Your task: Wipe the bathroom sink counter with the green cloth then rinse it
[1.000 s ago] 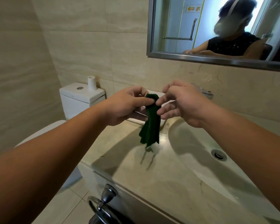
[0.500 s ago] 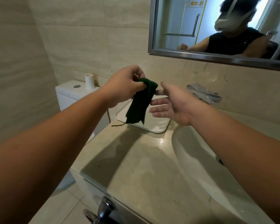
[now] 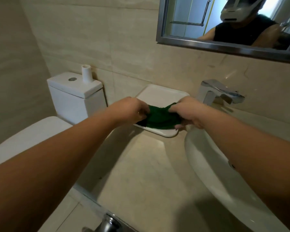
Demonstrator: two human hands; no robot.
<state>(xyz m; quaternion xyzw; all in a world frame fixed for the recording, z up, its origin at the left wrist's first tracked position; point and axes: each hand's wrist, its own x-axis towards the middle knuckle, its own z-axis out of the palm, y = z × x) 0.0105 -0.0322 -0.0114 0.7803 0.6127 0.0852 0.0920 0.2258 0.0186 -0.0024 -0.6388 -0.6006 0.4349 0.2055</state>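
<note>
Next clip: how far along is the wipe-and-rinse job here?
Done: unclear; the counter shows no clear wiping trace. In hand: left hand and right hand grip the green cloth, bunched between them over the white tray. Left: possibly wiping; the rinse is not under way, as no water shows at the faucet and the cloth is outside the sink.

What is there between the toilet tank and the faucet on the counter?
The head view shows a white tray there; the left hand and the right hand hold the green cloth over its near edge.
</note>
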